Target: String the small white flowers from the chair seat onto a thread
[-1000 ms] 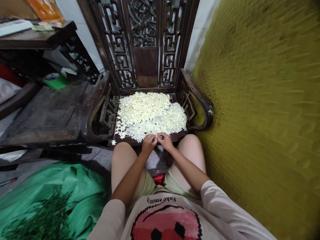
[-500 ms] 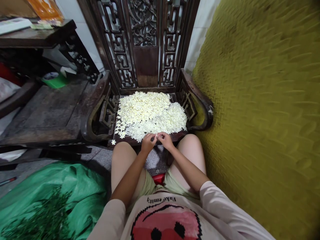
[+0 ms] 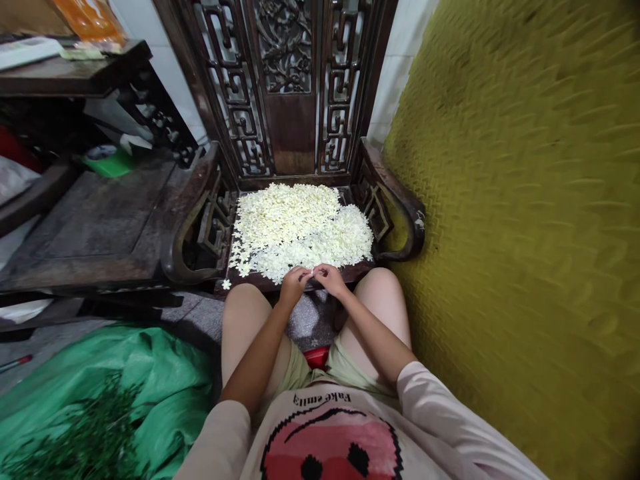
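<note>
My left hand [image 3: 295,283] and my right hand [image 3: 329,279] meet at the fingertips just in front of the chair seat's edge. Both are closed in a pinch, with a small white flower [image 3: 313,272] showing between them; its details are too small to make out. Right behind my fingers, white flowers [image 3: 335,237] lie heaped on the seat, and more yellowish-white flowers [image 3: 285,210] spread at the back and left. One single flower [image 3: 227,284] lies apart at the seat's front left corner.
A dark carved wooden chair [image 3: 295,127] with curved armrests holds the flowers. To the right stands a yellow textured mat [image 3: 515,220]. At the lower left, green sprigs [image 3: 85,433] lie on a green sheet [image 3: 170,373]. A green container [image 3: 110,162] sits on the left-hand seat.
My left hand has turned slightly and its fingers have drawn together, so the dark gap in it is less visible. The right hand stays nearly in place. The flower heaps look the same.
</note>
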Available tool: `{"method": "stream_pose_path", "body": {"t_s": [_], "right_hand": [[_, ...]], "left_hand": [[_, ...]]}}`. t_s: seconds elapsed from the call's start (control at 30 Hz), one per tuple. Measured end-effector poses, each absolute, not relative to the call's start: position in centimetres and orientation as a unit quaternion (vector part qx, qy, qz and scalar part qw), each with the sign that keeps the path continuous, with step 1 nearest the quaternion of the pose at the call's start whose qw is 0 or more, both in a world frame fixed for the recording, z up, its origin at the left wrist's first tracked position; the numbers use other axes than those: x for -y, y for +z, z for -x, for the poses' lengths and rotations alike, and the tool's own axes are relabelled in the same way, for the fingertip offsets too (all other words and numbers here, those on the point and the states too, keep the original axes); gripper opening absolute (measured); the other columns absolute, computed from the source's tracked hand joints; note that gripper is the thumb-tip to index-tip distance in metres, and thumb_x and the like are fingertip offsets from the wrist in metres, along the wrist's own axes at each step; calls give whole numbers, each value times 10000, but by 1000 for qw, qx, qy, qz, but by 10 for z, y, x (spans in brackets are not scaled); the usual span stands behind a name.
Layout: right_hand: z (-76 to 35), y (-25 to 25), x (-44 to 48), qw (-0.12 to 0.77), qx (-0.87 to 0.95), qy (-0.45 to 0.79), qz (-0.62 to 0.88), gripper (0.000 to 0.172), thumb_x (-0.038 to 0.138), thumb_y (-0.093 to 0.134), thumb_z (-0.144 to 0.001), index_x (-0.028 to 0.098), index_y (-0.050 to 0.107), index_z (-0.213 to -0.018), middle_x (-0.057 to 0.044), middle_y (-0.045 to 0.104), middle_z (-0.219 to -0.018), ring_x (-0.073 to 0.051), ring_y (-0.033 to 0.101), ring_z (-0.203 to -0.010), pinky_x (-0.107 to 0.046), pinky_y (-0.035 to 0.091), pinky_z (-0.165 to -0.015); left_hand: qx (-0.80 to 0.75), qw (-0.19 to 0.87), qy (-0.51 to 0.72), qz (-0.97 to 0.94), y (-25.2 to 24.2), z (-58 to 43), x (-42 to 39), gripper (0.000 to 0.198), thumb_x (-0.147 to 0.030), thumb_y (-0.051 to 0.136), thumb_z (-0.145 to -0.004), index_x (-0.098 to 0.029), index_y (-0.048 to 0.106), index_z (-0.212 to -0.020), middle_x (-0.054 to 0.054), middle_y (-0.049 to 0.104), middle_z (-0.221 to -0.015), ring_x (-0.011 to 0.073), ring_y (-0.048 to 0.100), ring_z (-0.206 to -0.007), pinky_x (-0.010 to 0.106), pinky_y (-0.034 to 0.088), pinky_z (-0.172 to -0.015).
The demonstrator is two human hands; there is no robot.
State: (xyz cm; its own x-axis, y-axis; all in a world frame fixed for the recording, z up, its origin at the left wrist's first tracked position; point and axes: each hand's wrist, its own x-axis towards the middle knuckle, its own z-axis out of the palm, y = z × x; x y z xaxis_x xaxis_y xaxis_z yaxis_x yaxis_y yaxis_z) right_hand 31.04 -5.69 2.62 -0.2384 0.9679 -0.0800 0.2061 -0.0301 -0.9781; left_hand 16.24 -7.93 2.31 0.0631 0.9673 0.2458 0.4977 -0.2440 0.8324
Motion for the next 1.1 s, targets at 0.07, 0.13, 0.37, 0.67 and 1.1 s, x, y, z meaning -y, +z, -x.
{"method": "stream_pose_path", "body": {"t_s": [0.07,0.13,0.37,0.67,1.1], "right_hand": [[-311,26,57,364,594,519,496,146,289,534,-629,158,586,-668,-16,604,-690,-128,524,-655,-261,408,-675],[-311,26,56,360,594,522,495,146,288,538,-627,157,589,-665,-9,594,-669,-124,515,-639,-256,402,-661],[-318,24,48,322,571,595,465,135,290,564,-623,161,598,-647,6,599,-644,-118,523,-629,-249,396,-663],[-319,19,47,310,573,609,453,131,284,568,-640,166,624,-654,12,610,-646,-118,535,-629,-241,401,-657],[-316,22,53,320,616,517,501,122,246,521,-631,156,594,-669,-11,611,-672,-126,538,-645,-250,406,-662]], "left_hand": [[-544,284,410,-675,24,-163,81,94,-201,541,-791,-185,621,-746,28,612,-758,151,567,-752,281,453,-722],[-541,287,410,-676,25,-164,82,92,-194,531,-791,-184,609,-744,24,599,-756,147,559,-749,275,447,-719],[-547,305,406,-665,27,-166,86,96,-214,523,-792,-186,581,-721,13,575,-757,134,545,-726,264,435,-712],[-556,349,420,-627,32,-167,87,103,-236,553,-749,-178,556,-664,-5,554,-716,117,533,-658,252,441,-669],[-550,293,417,-662,19,-166,83,90,-222,538,-752,-183,609,-712,34,616,-742,141,574,-694,272,461,-691]]}}
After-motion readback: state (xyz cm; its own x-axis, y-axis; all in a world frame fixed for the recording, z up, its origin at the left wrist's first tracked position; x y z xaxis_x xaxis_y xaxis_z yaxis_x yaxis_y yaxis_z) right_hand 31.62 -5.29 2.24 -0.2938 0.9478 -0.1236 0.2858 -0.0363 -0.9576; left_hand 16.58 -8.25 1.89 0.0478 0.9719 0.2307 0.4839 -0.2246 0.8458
